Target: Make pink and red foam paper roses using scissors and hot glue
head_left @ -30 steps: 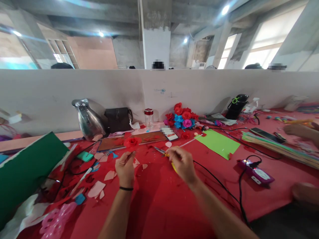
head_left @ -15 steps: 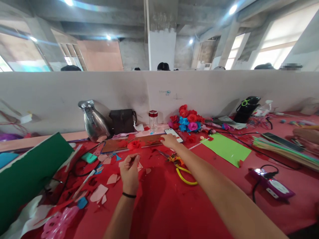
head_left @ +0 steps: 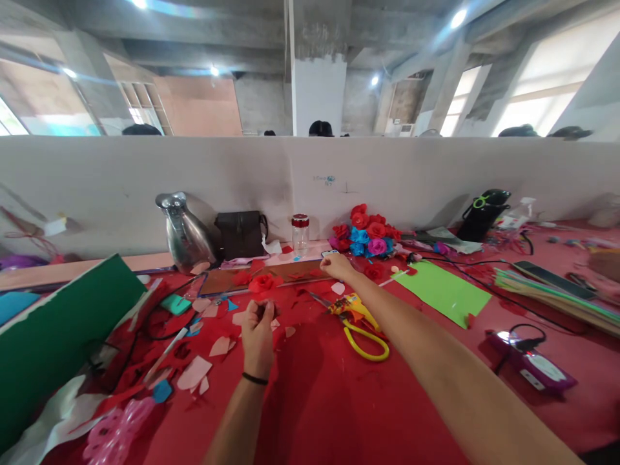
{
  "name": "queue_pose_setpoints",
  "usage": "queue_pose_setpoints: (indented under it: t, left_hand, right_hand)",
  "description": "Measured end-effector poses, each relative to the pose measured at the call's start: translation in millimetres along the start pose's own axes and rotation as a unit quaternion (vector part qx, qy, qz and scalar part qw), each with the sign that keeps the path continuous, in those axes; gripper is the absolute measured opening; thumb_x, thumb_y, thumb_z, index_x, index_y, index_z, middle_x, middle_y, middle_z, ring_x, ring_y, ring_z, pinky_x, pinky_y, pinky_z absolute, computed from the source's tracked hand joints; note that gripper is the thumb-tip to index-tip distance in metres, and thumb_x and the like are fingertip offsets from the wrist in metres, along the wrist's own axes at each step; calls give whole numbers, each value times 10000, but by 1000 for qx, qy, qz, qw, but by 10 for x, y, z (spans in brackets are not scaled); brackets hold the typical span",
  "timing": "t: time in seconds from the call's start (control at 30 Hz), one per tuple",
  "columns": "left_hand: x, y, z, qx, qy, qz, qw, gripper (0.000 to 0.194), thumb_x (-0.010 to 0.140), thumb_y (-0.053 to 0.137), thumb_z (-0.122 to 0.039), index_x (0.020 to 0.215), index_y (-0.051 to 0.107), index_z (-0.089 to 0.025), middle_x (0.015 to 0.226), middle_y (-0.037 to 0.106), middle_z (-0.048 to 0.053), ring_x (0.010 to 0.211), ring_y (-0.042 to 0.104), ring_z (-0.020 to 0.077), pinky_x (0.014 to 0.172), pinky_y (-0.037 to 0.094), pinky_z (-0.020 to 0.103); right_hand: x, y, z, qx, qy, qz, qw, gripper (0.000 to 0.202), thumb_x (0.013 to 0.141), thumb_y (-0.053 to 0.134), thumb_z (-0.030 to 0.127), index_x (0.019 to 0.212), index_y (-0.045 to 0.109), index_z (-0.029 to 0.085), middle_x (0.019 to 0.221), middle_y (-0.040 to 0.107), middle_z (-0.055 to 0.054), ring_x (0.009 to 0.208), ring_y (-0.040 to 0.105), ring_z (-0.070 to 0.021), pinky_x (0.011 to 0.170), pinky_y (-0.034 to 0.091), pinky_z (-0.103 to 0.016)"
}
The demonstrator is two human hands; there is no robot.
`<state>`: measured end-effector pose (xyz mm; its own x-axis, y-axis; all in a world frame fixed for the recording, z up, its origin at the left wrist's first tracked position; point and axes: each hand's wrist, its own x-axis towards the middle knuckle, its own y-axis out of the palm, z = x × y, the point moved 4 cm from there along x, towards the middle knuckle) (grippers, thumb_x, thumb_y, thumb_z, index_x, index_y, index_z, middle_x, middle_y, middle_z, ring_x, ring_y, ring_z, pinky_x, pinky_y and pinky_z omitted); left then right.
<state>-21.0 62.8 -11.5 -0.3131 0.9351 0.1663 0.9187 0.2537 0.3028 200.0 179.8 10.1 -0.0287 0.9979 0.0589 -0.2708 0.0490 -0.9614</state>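
Observation:
My left hand (head_left: 258, 332), a black band on its wrist, is raised over the red table with its fingertips pinched together. Whatever it pinches is too small or too red to make out. Reaching forward, my right hand (head_left: 338, 265) is closed at the right end of a brown board (head_left: 285, 271), partly covering a phone (head_left: 330, 253). Its fingertips are too small to show what they hold. A red paper flower (head_left: 263, 282) lies on the board's front edge. Yellow-handled scissors (head_left: 367, 342) and orange-and-yellow pliers (head_left: 352, 305) rest beneath my right forearm.
Pink and blue paper scraps (head_left: 194, 373) are strewn at left, near a green board (head_left: 72, 336). A steel jug (head_left: 184, 236), dark bag (head_left: 239, 234), glass jar (head_left: 300, 237) and paper-flower bunch (head_left: 371, 232) line the back. Green sheet (head_left: 443, 290) and purple power strip (head_left: 533, 361) lie right.
My right hand has shifted slightly farther back and now covers more of the phone. A pale pink petal-shaped piece shows below it. My left hand stays pinched, fingers a little tighter.

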Motion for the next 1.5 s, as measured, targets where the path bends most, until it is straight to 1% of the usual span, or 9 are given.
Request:
queue_pose_setpoints:
  t: [0.27, 0.4, 0.63, 0.83, 1.03, 1.17, 1.27, 1.4, 1.5]
  left_hand:
    - [34, -42, 5, 0, 22, 7, 1000, 171, 705, 619, -308, 671, 510, -181, 593, 459, -52, 525, 387, 76, 515, 312, 196]
    - [20, -1, -8, -8, 2, 28, 1000, 180, 696, 621, -316, 667, 508, -179, 630, 492, -34, 541, 395, 81, 530, 320, 204]
    - [-55, 68, -79, -36, -33, 18, 999, 256, 575, 730, -309, 731, 602, -151, 647, 544, -24, 594, 447, 82, 566, 342, 200]
    - [-191, 209, -154, -58, -151, 97, 982, 395, 458, 800, -327, 765, 665, -118, 589, 542, -34, 474, 337, 33, 463, 261, 192]
    - [-246, 237, -182, -46, -172, 106, 978, 307, 438, 809, -307, 594, 614, -128, 550, 518, -40, 468, 396, 36, 452, 292, 180]
    - [-246, 236, -185, -19, -161, 151, 975, 271, 479, 795, -289, 639, 643, -131, 562, 555, -32, 435, 380, 33, 421, 272, 182]
    - [-233, 223, -203, 16, -123, 166, 978, 222, 527, 773, -301, 629, 662, -138, 554, 587, -18, 444, 413, 53, 450, 326, 196]
    - [-224, 228, -267, 50, -40, 185, 981, 187, 544, 768, -289, 635, 680, -152, 659, 673, 30, 649, 581, 149, 651, 454, 261]
    - [-217, 209, -282, 60, -36, 180, 981, 220, 523, 780, -307, 650, 685, -155, 662, 679, 35, 672, 595, 171, 672, 467, 285]
  right_hand:
    - [16, 74, 83, 64, -17, 33, 997, 291, 889, 519, 313, 1148, 535, 183, 1175, 555, -81, 975, 580, -197, 816, 502, -404]
    - [-46, -38, 97, 167, -27, 23, 985, 158, 844, 551, 224, 942, 636, 135, 980, 655, -66, 885, 617, -191, 779, 490, -331]
    - [-538, -287, 305, 361, -88, 15, 928, 185, 772, 520, 212, 890, 647, 145, 872, 704, -31, 786, 641, -135, 753, 476, -268]
    - [-1040, -280, 538, 497, -105, 33, 861, 148, 711, 592, 226, 843, 635, 174, 778, 681, -11, 723, 620, -130, 733, 459, -282]
    - [-1340, -168, 647, 453, -97, -10, 886, 171, 731, 560, 187, 899, 595, 189, 696, 644, 16, 677, 590, -135, 678, 404, -278]
    - [-1427, -140, 618, 459, -83, -21, 884, 181, 741, 553, 200, 921, 576, 194, 693, 636, 18, 686, 588, -141, 667, 392, -276]
    - [-1450, -121, 590, 451, -81, -19, 888, 193, 745, 548, 201, 936, 572, 198, 704, 639, 17, 669, 585, -142, 649, 392, -273]
    - [-1464, -77, 580, 435, -86, -35, 896, 200, 755, 548, 209, 953, 570, 199, 733, 655, 8, 702, 608, -151, 687, 413, -282]
    - [-1498, -66, 579, 425, -100, -50, 898, 207, 764, 547, 219, 968, 573, 204, 801, 671, -9, 773, 629, -162, 726, 438, -286]
